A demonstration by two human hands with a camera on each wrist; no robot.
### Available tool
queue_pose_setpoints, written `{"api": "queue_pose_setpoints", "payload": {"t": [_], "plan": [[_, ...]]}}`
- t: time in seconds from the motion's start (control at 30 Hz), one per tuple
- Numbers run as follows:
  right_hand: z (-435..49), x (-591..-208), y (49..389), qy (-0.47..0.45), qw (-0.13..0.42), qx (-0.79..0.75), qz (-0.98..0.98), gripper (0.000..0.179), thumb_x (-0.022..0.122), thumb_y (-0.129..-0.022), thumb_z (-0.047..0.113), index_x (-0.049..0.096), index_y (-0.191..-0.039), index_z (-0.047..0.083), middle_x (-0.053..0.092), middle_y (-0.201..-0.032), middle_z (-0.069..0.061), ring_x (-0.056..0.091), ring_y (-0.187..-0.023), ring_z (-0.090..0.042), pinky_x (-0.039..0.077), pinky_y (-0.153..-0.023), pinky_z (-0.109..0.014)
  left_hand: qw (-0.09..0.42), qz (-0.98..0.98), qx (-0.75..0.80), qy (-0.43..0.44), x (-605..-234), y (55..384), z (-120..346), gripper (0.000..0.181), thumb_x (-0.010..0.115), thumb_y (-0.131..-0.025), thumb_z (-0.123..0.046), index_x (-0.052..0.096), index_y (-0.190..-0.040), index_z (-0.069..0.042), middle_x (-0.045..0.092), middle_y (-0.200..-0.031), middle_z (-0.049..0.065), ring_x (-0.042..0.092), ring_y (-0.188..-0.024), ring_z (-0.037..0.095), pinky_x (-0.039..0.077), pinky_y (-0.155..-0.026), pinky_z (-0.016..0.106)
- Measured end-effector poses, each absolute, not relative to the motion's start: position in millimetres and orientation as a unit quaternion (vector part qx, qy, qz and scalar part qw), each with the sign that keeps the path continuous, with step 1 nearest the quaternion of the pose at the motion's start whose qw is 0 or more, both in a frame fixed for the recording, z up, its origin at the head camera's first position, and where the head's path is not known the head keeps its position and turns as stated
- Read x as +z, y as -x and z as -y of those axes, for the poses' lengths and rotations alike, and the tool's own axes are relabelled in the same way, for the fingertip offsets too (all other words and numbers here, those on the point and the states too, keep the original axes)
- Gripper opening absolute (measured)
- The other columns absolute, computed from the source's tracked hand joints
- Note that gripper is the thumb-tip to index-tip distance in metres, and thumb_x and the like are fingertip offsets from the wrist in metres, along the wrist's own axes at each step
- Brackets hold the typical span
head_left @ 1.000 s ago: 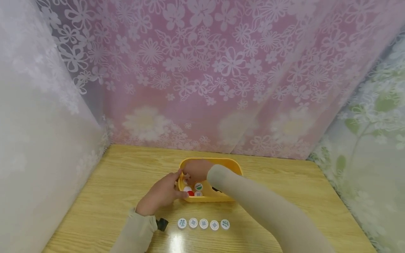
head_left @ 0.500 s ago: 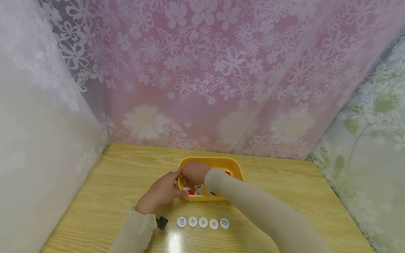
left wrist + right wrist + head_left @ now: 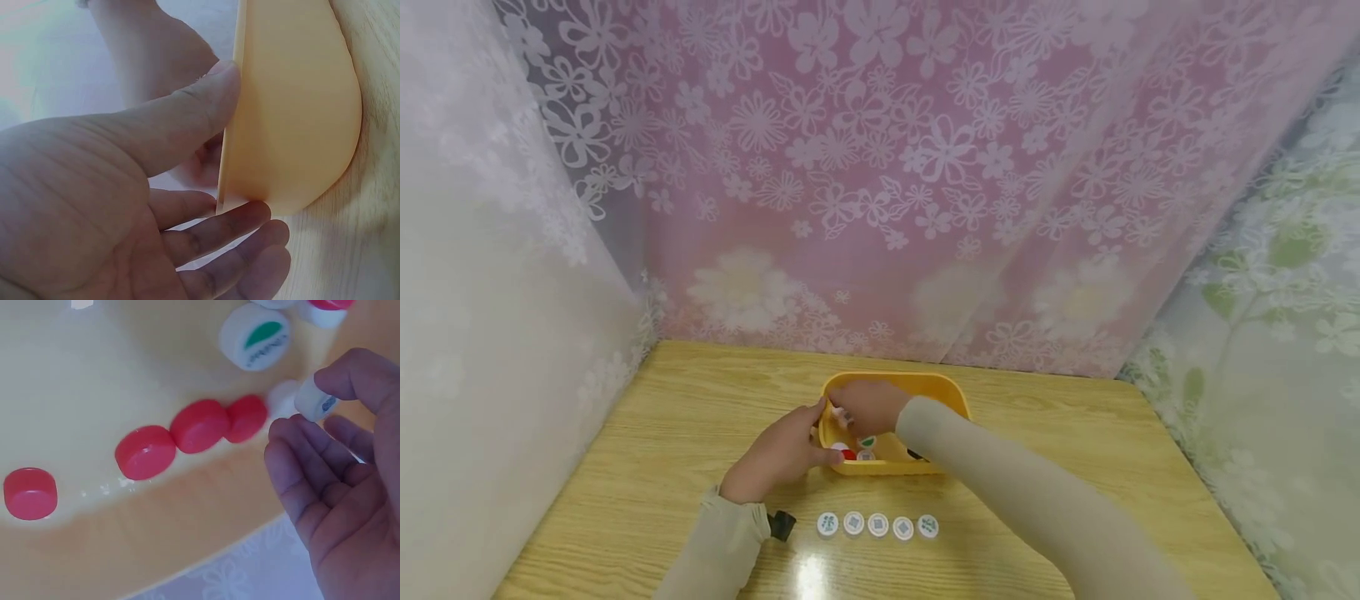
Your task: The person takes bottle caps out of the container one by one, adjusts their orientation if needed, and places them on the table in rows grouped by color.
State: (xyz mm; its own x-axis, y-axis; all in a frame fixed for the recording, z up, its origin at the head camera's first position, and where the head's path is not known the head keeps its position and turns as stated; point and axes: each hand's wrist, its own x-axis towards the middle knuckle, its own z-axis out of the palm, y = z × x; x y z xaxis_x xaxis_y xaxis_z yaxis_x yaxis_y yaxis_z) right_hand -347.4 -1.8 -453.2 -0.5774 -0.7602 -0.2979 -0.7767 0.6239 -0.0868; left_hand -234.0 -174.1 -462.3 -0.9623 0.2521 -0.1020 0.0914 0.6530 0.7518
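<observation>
In the head view my left hand (image 3: 778, 454) holds the left end of a yellow plastic bin (image 3: 928, 385). The left wrist view shows its thumb along the rim and its fingertips against the outer wall. My right hand (image 3: 874, 406) is down inside the bin's left part. It pinches a small white bottle cap (image 3: 314, 400) with a dark print, held between thumb and fingers. Below it on the bin floor lie several red bottle caps (image 3: 200, 426), and beside them a white cap with a green mark (image 3: 256, 337).
Several white printed caps (image 3: 878, 525) stand in a row on the wooden table (image 3: 700, 400) in front of the bin. A pink floral curtain (image 3: 850, 208) hangs behind the table, with pale curtains at both sides.
My right hand stays in the left part of the bin, its fingers shifting slightly there. The left hand keeps its hold on the rim, and the row of caps is unchanged.
</observation>
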Motion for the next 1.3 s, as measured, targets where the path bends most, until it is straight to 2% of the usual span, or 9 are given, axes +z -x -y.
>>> {"api": "queue_pose_setpoints", "payload": {"t": [0.1, 0.2, 0.37, 0.57, 0.67, 0.73, 0.93, 1.17, 1.3], "plan": [[-10, -433, 335, 0.445, 0.122, 0.022, -0.887, 0.023, 0.079, -0.092, 0.021, 0.065, -0.110, 0.018, 0.064, -0.094, 0.008, 0.057, -0.077, -0.009, 0.054, -0.076, -0.024, 0.099, -0.906, 0.401, -0.093, -462, 236, 174, 0.094, 0.083, -0.089, -0.034, 0.031, -0.163, -0.007, 0.053, -0.152, 0.013, 0.059, -0.128, 0.030, 0.048, -0.103, 0.053], [-27, -414, 314, 0.448, 0.066, 0.001, -0.892, 0.018, 0.077, -0.093, 0.023, 0.062, -0.102, 0.018, 0.058, -0.088, 0.007, 0.052, -0.072, -0.010, 0.049, -0.068, -0.023, 0.098, -0.907, 0.401, -0.085, -461, 238, 173, 0.093, 0.083, -0.089, -0.034, 0.032, -0.162, -0.006, 0.060, -0.143, 0.011, 0.062, -0.121, 0.027, 0.049, -0.101, 0.050], [-50, -404, 265, 0.465, -0.015, -0.048, -0.884, 0.019, 0.076, -0.093, 0.027, 0.065, -0.105, 0.017, 0.060, -0.093, 0.006, 0.051, -0.079, -0.009, 0.049, -0.073, -0.019, 0.094, -0.916, 0.384, -0.072, -462, 240, 173, 0.094, 0.084, -0.087, -0.035, 0.034, -0.161, -0.006, 0.062, -0.138, 0.010, 0.063, -0.115, 0.024, 0.050, -0.100, 0.049], [-60, -422, 207, 0.492, 0.017, -0.085, -0.866, 0.032, 0.077, -0.093, 0.025, 0.063, -0.120, 0.015, 0.066, -0.110, 0.007, 0.058, -0.091, -0.004, 0.051, -0.085, -0.016, 0.098, -0.912, 0.394, -0.062, -462, 239, 175, 0.095, 0.084, -0.088, -0.032, 0.032, -0.162, -0.006, 0.062, -0.138, 0.011, 0.063, -0.114, 0.022, 0.052, -0.097, 0.047], [-58, -437, 190, 0.509, 0.024, -0.078, -0.857, 0.030, 0.078, -0.093, 0.027, 0.065, -0.118, 0.018, 0.066, -0.107, 0.010, 0.057, -0.089, 0.000, 0.048, -0.084, -0.013, 0.104, -0.907, 0.405, -0.053, -460, 237, 176, 0.095, 0.084, -0.089, -0.032, 0.030, -0.163, -0.008, 0.057, -0.146, 0.012, 0.060, -0.123, 0.025, 0.050, -0.100, 0.049], [-54, -450, 181, 0.530, 0.014, -0.064, -0.846, 0.021, 0.077, -0.094, 0.028, 0.065, -0.110, 0.021, 0.062, -0.098, 0.014, 0.053, -0.083, 0.002, 0.045, -0.078, -0.010, 0.107, -0.905, 0.409, -0.047, -459, 237, 177, 0.095, 0.084, -0.089, -0.032, 0.030, -0.163, -0.009, 0.051, -0.152, 0.013, 0.056, -0.129, 0.029, 0.047, -0.104, 0.052], [-44, -477, 169, 0.566, -0.005, -0.027, -0.824, 0.013, 0.073, -0.097, 0.028, 0.060, -0.102, 0.025, 0.049, -0.084, 0.019, 0.043, -0.076, 0.002, 0.037, -0.070, -0.011, 0.104, -0.912, 0.394, -0.052, -457, 236, 176, 0.094, 0.084, -0.088, -0.034, 0.032, -0.162, -0.008, 0.044, -0.159, 0.016, 0.051, -0.136, 0.036, 0.044, -0.107, 0.056], [-39, -481, 165, 0.567, -0.011, 0.008, -0.823, 0.009, 0.070, -0.100, 0.032, 0.066, -0.104, 0.026, 0.059, -0.093, 0.018, 0.048, -0.080, 0.001, 0.043, -0.075, -0.014, 0.108, -0.914, 0.388, -0.054, -461, 235, 172, 0.096, 0.084, -0.088, -0.036, 0.031, -0.163, -0.010, 0.041, -0.160, 0.017, 0.047, -0.140, 0.038, 0.044, -0.108, 0.056], [-37, -487, 161, 0.571, -0.035, 0.024, -0.820, 0.006, 0.070, -0.100, 0.032, 0.069, -0.101, 0.026, 0.058, -0.092, 0.017, 0.048, -0.080, 0.000, 0.043, -0.072, -0.014, 0.106, -0.913, 0.389, -0.061, -462, 234, 169, 0.096, 0.084, -0.088, -0.035, 0.031, -0.163, -0.009, 0.050, -0.154, 0.015, 0.054, -0.132, 0.033, 0.047, -0.103, 0.053]]}}
